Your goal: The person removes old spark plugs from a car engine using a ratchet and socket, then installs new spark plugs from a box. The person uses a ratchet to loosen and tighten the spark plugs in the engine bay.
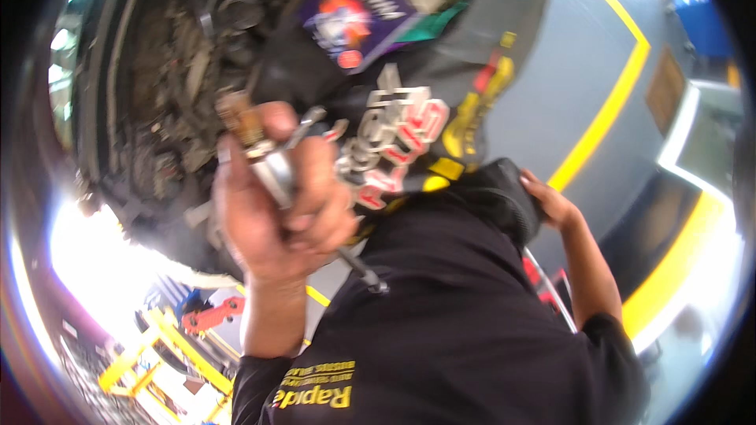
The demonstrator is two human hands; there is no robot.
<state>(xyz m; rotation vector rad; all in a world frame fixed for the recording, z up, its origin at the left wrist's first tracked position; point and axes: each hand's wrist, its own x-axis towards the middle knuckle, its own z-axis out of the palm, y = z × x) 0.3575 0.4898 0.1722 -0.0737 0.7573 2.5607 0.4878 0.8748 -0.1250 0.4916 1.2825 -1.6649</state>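
Observation:
My left hand (287,197) is raised over the edge of the car's engine bay, fingers wrapped round a metal cylinder (273,173) with a brownish, worn end. Beside it, a short steel piece (308,126) sticks out between the fingers. A steel rod, which looks like a tool handle (364,271), comes out below the same hand; whether it joins the cylinder is hidden. Low at my right side, my right hand (551,201) grips the edge of a black, textured pouch-like thing (508,201). Most of its fingers are behind that thing, and motion blurs the picture.
The open engine bay (185,71) fills the left. A dark printed fender cover (472,71) drapes over the car's edge, with a purple box (354,20) on it. Yellow lines (610,122) mark the grey floor. A yellow frame (146,362) stands at lower left.

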